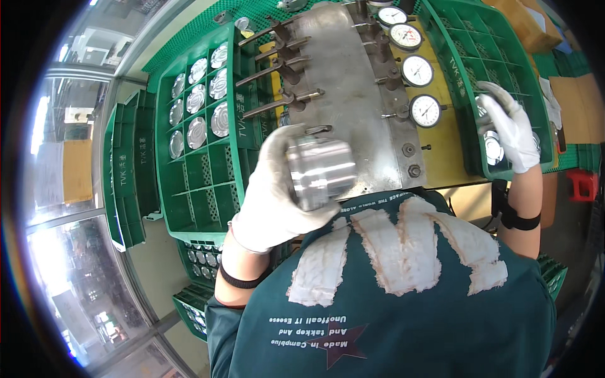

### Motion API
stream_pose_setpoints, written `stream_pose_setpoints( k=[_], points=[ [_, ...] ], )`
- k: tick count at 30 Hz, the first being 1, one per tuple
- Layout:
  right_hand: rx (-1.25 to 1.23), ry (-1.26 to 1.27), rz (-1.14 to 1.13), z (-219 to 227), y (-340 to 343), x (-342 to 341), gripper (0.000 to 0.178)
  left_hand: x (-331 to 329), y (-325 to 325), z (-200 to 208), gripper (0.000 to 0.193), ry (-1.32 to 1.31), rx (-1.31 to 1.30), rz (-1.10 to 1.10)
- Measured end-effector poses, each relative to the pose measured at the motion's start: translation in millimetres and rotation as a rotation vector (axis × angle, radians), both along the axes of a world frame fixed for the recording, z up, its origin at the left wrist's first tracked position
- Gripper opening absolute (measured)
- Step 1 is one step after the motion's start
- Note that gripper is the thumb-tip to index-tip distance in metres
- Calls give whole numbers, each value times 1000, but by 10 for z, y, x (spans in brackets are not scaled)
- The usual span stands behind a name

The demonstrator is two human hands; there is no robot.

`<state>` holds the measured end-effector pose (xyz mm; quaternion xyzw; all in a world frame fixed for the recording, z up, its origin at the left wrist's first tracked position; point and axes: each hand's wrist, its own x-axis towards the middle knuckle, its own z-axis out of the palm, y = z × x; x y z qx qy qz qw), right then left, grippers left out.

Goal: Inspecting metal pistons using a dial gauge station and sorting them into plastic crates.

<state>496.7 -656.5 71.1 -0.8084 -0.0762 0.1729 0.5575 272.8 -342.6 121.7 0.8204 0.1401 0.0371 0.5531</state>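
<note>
My left hand [274, 195], in a white glove, is closed round a shiny metal piston [322, 170] with grooves about its side. It holds the piston tilted above the near end of a steel plate [334, 69]. Out to the right, my gloved right hand [513, 132] reaches into a green divided crate [476, 160]. Its fingers curl about another shiny piston [483, 106], partly hidden by the glove. A further piston [493, 148] sits in a cell just below that hand.
Several dial gauges [417, 70] line the plate's right side; clamp-like metal arms [287, 70] line its left. A left green crate [236, 183] holds rows of pistons [196, 132]. Stacked green crates [123, 183] stand farther left. Cardboard [576, 107] and a red stool [583, 184] are at right.
</note>
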Motion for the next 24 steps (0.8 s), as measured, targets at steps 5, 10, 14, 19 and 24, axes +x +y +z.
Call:
stream_pose_setpoints(
  k=[5,10,14,19,24],
  points=[
    [48,-87,199,62,353,-308,36,259,-90,-167,94,6,606,-247],
    [38,-145,442,21,631,-537,34,490,-216,-430,91,42,831,-255],
    [45,80,596,-17,721,-697,43,542,-199,-490,92,-67,927,-222],
    [159,409,649,-189,854,-869,77,642,-137,-643,92,-239,1041,-225],
    [216,399,613,-230,939,-916,81,717,-149,-810,95,-235,781,-121]
  ],
)
